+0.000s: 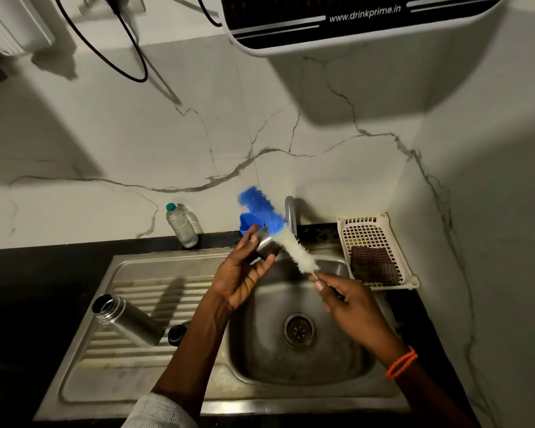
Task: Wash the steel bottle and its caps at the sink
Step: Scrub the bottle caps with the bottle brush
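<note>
— While the steel cap [267,246] is held above the far left rim of the sink [346,370], where is the brush kept?

— The cap is cradled in the left hand [244,278], its fingers curled round the metal wall, thumb at the near side. The bottle brush [278,234] is pinched by its wire stem in the right hand [349,304], thumb and forefinger pressed together on the wire. Its long axis is laid from near right to far left, and the white bristles are seen just beside the cap's right edge — touching it or merely passing behind cannot be told.

— So which relation is the next stroke governed by?

— The cap's mouth against the brush's axis. The blue tip is carried well past the cap toward the far wall, so the brush would probably have to be drawn back toward the right hand before it could be entered; which way the mouth is turned is not shown clearly.

— And the steel bottle [127,324]?

— It is laid on its side on the draining board at the near left, open neck to the far left, with a dark cap [176,334] just beside its base — both nearer the left hand, both judged not yet scrubbed.
</note>
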